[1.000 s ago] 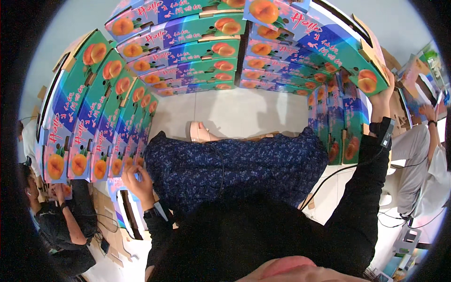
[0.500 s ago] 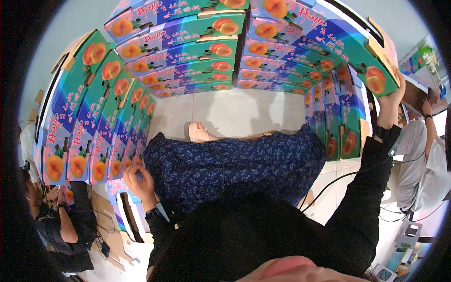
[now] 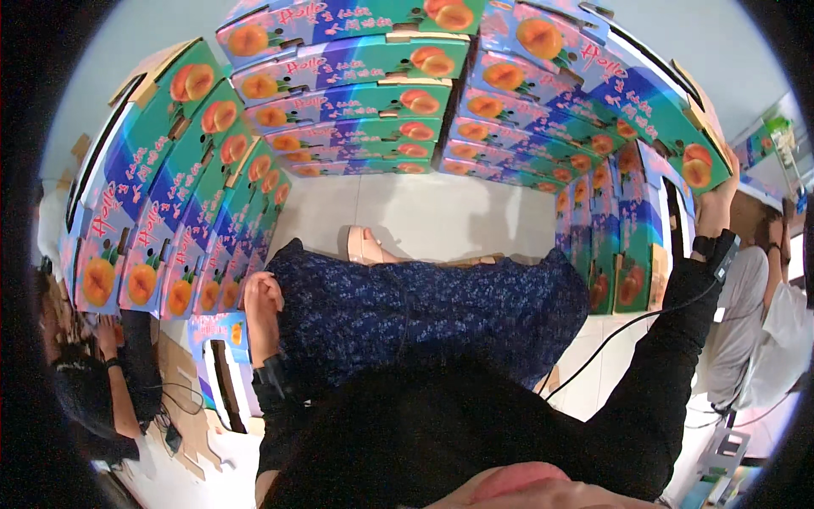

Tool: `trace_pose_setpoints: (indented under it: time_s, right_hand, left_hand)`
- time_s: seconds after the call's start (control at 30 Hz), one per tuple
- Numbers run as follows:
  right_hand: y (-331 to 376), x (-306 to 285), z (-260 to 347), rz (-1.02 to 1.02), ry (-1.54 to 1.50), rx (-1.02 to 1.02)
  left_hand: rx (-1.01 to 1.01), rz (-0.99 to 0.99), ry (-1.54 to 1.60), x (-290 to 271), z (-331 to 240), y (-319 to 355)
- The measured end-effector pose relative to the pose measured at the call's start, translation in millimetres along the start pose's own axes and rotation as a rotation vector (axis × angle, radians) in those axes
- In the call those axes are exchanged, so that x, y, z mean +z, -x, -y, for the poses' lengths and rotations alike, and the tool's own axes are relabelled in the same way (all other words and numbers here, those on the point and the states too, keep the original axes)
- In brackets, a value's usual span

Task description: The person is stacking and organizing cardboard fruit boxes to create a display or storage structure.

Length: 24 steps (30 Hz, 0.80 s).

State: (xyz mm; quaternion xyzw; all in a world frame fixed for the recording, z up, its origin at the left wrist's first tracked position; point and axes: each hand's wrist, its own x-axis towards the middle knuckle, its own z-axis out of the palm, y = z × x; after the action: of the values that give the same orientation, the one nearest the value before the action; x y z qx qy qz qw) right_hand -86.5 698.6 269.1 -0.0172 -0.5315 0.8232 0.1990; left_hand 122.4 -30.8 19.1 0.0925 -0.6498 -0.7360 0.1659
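My right hand (image 3: 716, 204) is at the near right end of the top fruit box (image 3: 636, 89) in the right-hand back stack. This cardboard box is blue, green and pink with printed peaches. The palm is against the box's end, with the fingers partly hidden round its edge. My left hand (image 3: 264, 295) is loosely curled beside my dark blue patterned skirt (image 3: 424, 301), near the left-hand stack of matching boxes (image 3: 161, 187). Nothing shows in its fingers.
Another stack of boxes (image 3: 348, 72) stands at the back middle. More boxes (image 3: 615, 212) are at the right. A cable (image 3: 610, 343) runs by my right arm. Co-workers are at the far left (image 3: 93, 399) and far right (image 3: 746, 322). Cardboard pieces (image 3: 191, 424) lie on the floor.
The left hand's fingers have curled in from a more spread pose. The view has shifted slightly, and my right hand is still at the top box's end.
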Motion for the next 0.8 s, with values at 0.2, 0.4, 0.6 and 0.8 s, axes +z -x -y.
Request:
trace_pose_setpoints:
  time_s: [0.2, 0.4, 0.6, 0.8]
  right_hand:
    - [-87, -46, 5, 0.074, 0.069, 0.074]
    - [-144, -101, -12, 0.010, 0.090, 0.009]
    - [-171, -96, -9, 0.385, -0.014, 0.075]
    - [-209, -33, -60, 0.432, 0.464, -0.532]
  left_hand:
    - [-0.293, 0.109, 0.263, -16, 3, 8]
    - [-0.474, 0.157, 0.552, -36, 15, 25]
    - [-0.417, -0.230, 0.567, -33, 29, 10]
    - [-0.248, -0.383, 0.590, -25, 28, -13]
